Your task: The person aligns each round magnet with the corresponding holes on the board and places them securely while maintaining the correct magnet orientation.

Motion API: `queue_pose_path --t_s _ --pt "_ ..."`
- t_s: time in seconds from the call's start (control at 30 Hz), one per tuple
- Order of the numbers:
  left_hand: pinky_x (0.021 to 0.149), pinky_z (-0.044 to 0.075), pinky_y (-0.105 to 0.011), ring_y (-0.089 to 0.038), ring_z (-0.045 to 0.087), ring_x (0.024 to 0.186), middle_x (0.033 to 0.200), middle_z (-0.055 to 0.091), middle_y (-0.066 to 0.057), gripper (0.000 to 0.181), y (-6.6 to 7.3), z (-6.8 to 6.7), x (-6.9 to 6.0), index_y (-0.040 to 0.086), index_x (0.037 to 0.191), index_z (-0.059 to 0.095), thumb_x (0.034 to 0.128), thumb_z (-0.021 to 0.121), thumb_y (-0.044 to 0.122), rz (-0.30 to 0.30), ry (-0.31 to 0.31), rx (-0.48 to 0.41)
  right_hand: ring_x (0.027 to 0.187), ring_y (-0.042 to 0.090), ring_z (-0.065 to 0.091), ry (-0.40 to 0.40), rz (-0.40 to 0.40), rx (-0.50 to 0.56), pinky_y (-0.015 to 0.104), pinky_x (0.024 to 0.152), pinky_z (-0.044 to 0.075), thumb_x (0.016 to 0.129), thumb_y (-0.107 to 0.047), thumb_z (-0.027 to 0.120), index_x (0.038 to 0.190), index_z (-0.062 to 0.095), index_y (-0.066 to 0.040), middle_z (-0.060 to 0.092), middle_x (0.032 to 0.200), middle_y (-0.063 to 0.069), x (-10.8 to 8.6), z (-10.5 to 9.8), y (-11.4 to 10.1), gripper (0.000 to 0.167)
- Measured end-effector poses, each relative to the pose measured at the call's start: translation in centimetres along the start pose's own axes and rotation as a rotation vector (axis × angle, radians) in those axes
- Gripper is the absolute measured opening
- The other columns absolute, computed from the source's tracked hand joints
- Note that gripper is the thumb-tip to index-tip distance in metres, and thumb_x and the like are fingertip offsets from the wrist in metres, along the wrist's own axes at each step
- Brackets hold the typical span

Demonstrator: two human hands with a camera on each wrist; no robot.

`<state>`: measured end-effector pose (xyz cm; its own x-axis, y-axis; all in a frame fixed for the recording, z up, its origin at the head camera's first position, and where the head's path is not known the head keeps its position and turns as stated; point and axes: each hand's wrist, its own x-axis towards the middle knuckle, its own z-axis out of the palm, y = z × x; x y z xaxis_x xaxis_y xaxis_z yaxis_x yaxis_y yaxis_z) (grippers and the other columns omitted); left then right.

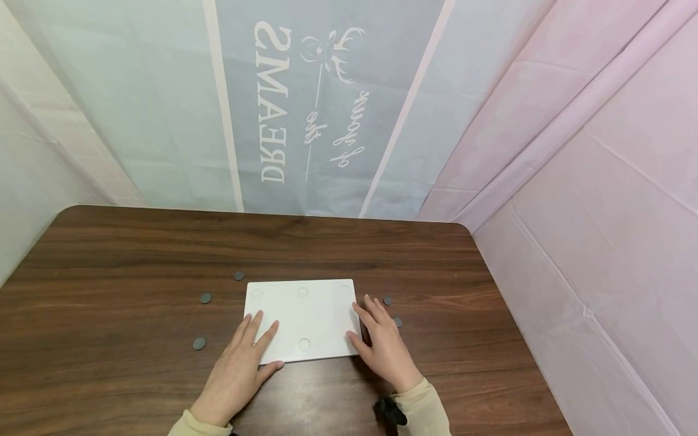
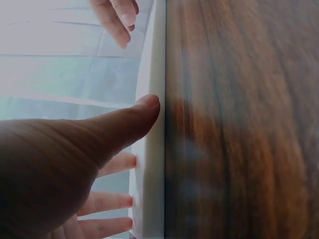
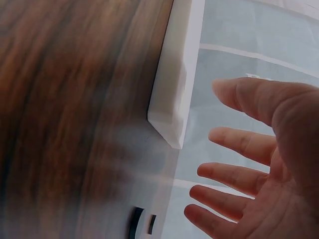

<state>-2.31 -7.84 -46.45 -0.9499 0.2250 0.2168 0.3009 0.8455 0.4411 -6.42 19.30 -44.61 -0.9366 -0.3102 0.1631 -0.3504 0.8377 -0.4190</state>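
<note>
A flat white rectangular panel (image 1: pixel 327 318) with several shallow round recesses lies on the table. At its front left corner rests my left hand (image 1: pixel 237 372), its straight, spread fingertips on the top face. The left thumb (image 2: pixel 132 119) touches the front edge in the left wrist view. Beside the right edge is my right hand (image 1: pixel 386 348), fingers extended and spread. The right wrist view shows this hand (image 3: pixel 259 164) holding nothing, with a gap between its fingers and the panel corner (image 3: pixel 169 117).
Small dark grey discs lie around the panel: one behind left (image 1: pixel 239 275), two at left (image 1: pixel 205 298) (image 1: pixel 199 343), two at right (image 1: pixel 387 300) (image 1: pixel 398 322), near the right hand. The brown wooden table (image 1: pixel 136 260) meets a printed curtain (image 1: pixel 327 121) at the back.
</note>
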Motion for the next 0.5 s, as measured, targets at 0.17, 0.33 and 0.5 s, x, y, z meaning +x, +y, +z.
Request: queue_pose_path --t_s 0.17,0.33,0.5 --pt "0.078 0.054 -0.056 -0.048 0.040 0.131 0.141 0.045 -0.027 0.064 0.1 0.0 0.0 0.005 0.131 0.059 0.0752 0.081 0.030 -0.010 0.001 -0.036 0.133 0.042 0.042 0.004 0.015 -0.002 0.055 0.100 0.043 0.088 -0.023 0.070 0.134 0.055 -0.003 0.044 0.143 0.025 -0.2 0.0 0.3 0.052" --pt "0.077 0.054 -0.055 -0.048 0.039 0.131 0.141 0.045 -0.027 0.064 0.1 0.1 0.0 0.005 0.130 0.059 0.0749 0.081 0.029 -0.021 -0.003 -0.046 0.133 0.041 0.042 0.006 0.025 -0.011 0.057 0.099 0.044 0.089 -0.022 0.070 0.134 0.055 -0.002 0.045 0.142 0.025 -0.4 0.1 0.8 0.051" --pt "0.079 0.054 -0.056 -0.048 0.039 0.132 0.141 0.044 -0.027 0.064 0.2 0.2 0.0 0.005 0.130 0.059 0.0752 0.081 0.029 -0.030 -0.008 -0.050 0.129 0.041 0.046 0.047 0.020 -0.057 0.057 0.098 0.044 0.087 -0.019 0.071 0.131 0.057 -0.001 0.050 0.137 0.026 -0.6 -0.1 1.1 0.049"
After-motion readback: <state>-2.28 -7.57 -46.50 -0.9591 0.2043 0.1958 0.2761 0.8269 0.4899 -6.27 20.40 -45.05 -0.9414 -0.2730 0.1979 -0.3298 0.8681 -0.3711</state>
